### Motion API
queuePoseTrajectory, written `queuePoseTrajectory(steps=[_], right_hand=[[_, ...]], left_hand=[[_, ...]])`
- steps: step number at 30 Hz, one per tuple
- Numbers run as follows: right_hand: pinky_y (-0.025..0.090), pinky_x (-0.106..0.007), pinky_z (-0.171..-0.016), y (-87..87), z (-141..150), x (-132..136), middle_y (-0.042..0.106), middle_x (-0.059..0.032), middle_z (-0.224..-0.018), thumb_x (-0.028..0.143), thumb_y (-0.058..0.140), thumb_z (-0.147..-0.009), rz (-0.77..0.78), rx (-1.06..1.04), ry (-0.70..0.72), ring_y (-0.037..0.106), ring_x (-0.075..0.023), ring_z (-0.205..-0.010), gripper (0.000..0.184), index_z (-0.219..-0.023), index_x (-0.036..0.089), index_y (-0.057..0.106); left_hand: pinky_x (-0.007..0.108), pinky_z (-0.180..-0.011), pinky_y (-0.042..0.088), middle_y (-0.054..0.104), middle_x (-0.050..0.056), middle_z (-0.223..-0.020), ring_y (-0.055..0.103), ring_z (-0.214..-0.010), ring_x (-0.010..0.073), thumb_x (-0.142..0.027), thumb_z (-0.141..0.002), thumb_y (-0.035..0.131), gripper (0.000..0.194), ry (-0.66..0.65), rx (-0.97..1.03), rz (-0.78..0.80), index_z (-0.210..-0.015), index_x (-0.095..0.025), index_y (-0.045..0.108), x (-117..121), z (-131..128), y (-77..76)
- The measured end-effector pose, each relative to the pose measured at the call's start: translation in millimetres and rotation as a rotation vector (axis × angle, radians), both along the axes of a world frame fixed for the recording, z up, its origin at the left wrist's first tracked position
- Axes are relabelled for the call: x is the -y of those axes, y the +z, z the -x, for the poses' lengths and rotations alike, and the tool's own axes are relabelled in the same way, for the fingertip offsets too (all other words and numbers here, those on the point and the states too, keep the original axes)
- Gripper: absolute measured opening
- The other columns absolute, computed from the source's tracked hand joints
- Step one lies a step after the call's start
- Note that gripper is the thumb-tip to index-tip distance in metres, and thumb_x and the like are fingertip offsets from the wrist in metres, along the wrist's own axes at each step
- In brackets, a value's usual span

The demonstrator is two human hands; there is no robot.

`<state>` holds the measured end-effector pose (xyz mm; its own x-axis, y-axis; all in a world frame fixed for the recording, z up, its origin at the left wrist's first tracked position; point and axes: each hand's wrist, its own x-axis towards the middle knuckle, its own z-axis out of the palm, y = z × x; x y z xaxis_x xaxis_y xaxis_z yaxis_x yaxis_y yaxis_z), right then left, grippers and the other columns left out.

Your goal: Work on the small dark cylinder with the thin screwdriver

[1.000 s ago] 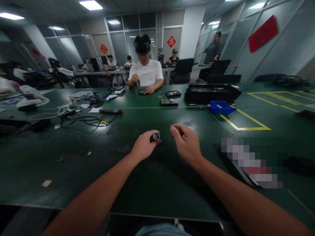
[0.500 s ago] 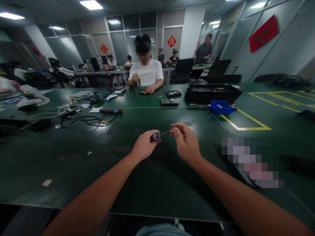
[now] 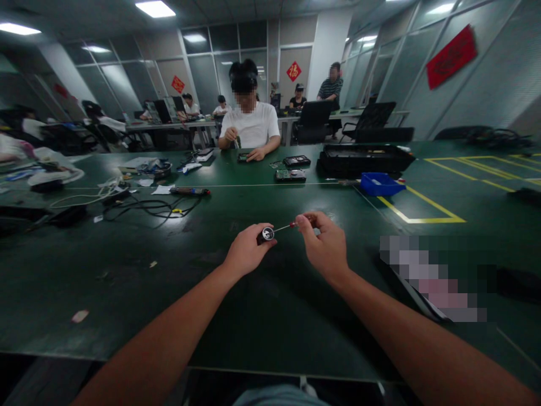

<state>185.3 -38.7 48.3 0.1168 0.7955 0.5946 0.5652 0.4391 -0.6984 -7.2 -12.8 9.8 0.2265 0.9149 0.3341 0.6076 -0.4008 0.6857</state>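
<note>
My left hand is closed around a short black cylinder with a silvery rim, its round open end turned towards me. What kind of thing the cylinder is, I cannot make out. In my right hand is a screwdriver with a thin metal shaft and a red collar; the fingers wrap most of its handle. The shaft points left, and its tip meets the cylinder's open end. Whether the tip touches the inside is too small to tell. Both hands are held above the green table.
Across the table a person works on a small device. Hard drives, a black case and a blue tray lie at the back. Cables and a pen-like tool are left; a blurred-out flat object is right.
My right thumb and fingers have shifted slightly on the screwdriver handle. The cylinder stays in my left hand, almost unmoved. In the background, a standing person has moved left.
</note>
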Motion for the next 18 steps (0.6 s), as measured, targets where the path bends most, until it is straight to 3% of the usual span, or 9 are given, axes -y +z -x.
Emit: queuePoseTrajectory(steps=[11, 18], right_hand=[[0.044, -0.030, -0.063, -2.5, -0.6, -0.5, 0.073, -0.0038, -0.078, 0.041, 0.054, -0.097, 0.010, 0.030, 0.045, 0.065, -0.0177, -0.069, 0.026, -0.093, 0.020, 0.069], [0.031, -0.028, -0.049, -1.6, -0.8, -0.1, 0.056, 0.0024, -0.052, 0.051, 0.061, -0.090, -0.007, 0.117, -0.028, 0.046, -0.0118, -0.047, 0.043, -0.059, 0.022, 0.055]], left_hand=[[0.036, -0.093, 0.050, 0.070, 0.003, -0.117, 0.065, -0.104, 0.0214, -0.027, -0.084, 0.072, 0.036, 0.015, -0.009, -0.011, -0.120, -0.026, 0.067, -2.0, 2.8, -0.6], [0.035, -0.086, 0.051, 0.070, 0.004, -0.113, 0.065, -0.097, 0.0208, -0.027, -0.085, 0.071, 0.037, -0.005, -0.039, -0.012, -0.122, -0.025, 0.066, -1.1, 1.8, -1.6]])
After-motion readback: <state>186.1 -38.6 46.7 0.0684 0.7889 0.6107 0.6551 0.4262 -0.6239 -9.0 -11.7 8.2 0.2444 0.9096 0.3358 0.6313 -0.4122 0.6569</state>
